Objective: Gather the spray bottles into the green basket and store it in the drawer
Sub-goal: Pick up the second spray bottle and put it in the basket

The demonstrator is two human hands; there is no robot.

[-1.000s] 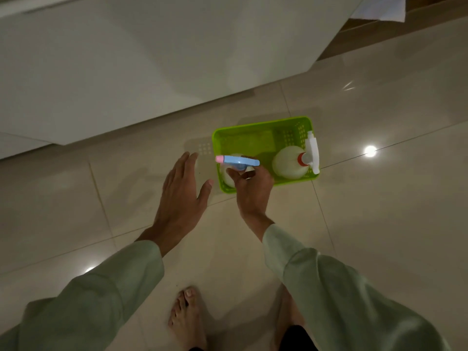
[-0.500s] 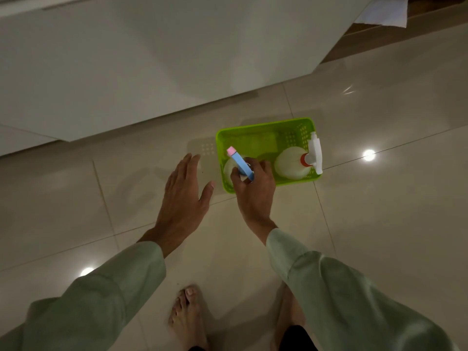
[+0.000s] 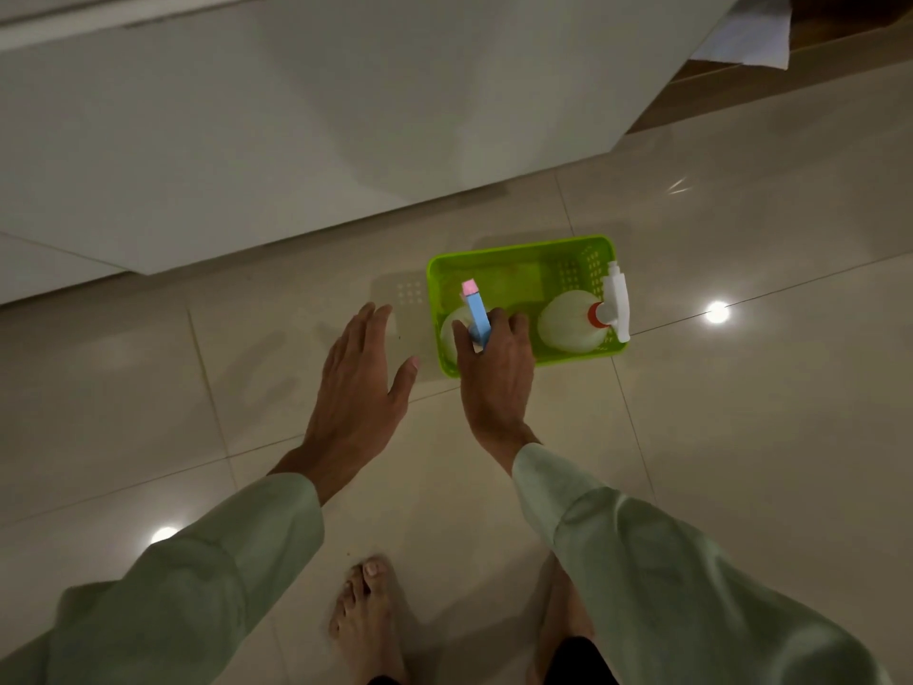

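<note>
A green basket [image 3: 514, 257] stands on the tiled floor. In its right half stands a pale spray bottle with a white and red sprayer [image 3: 568, 324]. My right hand [image 3: 496, 373] is shut on the neck of a second pale bottle with a blue and pink sprayer [image 3: 475, 309], which stands in the basket's left half. The hand hides most of that bottle. My left hand [image 3: 358, 388] hovers open above the floor just left of the basket, touching nothing.
White cabinet fronts [image 3: 296, 131] rise just behind the basket. A wooden ledge with a white sheet [image 3: 746, 37] lies at the top right. My bare feet [image 3: 368, 620] stand on glossy beige tiles near the bottom edge.
My right hand has turned the blue sprayer from pointing left to pointing away from me, and the bottle has settled lower in the basket. My left hand has barely moved.
</note>
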